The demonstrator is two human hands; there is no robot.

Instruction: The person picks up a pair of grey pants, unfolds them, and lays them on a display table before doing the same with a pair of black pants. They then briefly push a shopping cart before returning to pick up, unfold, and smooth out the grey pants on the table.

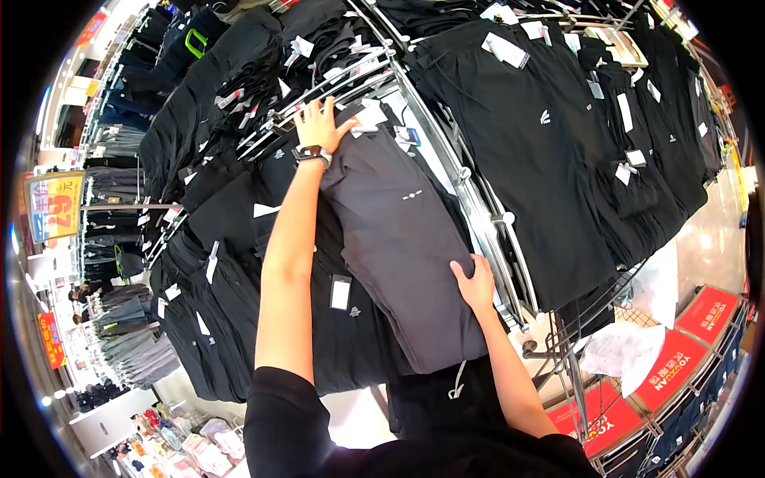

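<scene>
A pair of dark grey trousers (398, 231) lies folded lengthwise on a stack of black trousers (351, 342) in the middle of the view. At its top edge, near white tags, rests my left hand (319, 131), fingers spread, with a watch on the wrist. My right hand (476, 285) touches the lower right edge of the grey trousers, thumb apart from the fingers. The undersides of both hands are hidden. A small white logo shows on the grey fabric.
A chrome rack rail (464, 173) runs beside the grey trousers. More black trousers (542, 167) hang at the right. A yellow price sign (56, 207) stands at the left. Red boxes (673, 366) and a white plastic bag (625, 350) are at the lower right.
</scene>
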